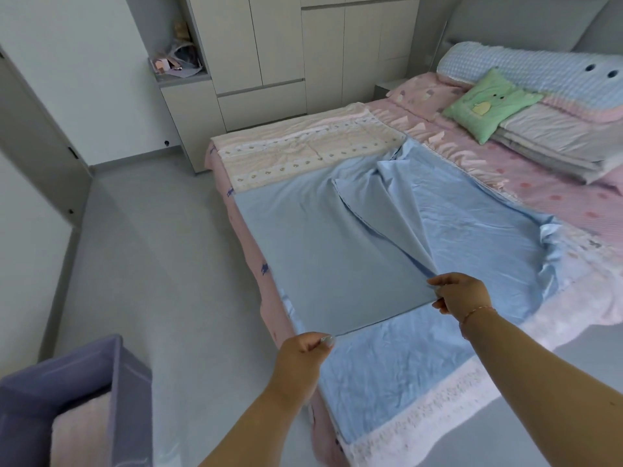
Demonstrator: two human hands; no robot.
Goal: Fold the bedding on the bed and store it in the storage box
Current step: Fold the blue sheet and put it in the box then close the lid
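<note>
A bed (556,183) with pink bedding is seen from above, filling the right and centre of the view. A pale blue sheet (320,237) is spread over its near half, with one panel already turned over so that a straight edge runs across the near part. Beyond the sheet, a cream quilt (296,150) lies flat. At the head of the bed a stack of folded covers (553,139) is set, with a green cushion (485,102) leaning on it. At the lower left, on the floor beside the bed, a purple storage box (81,372) stands with something pink inside.

The turned edge of the sheet is pinched at two points. The left hand (303,352) is closed on the near corner, thumb against curled fingers. The right hand (462,293) is closed on the far end of that edge, where a ridge of loose cloth rises.

The folding appears to be at an early stage, judged from the wrinkled half still lying open. The next move probably calls for the held edge to be carried evenly across, with both corners kept level.
</note>
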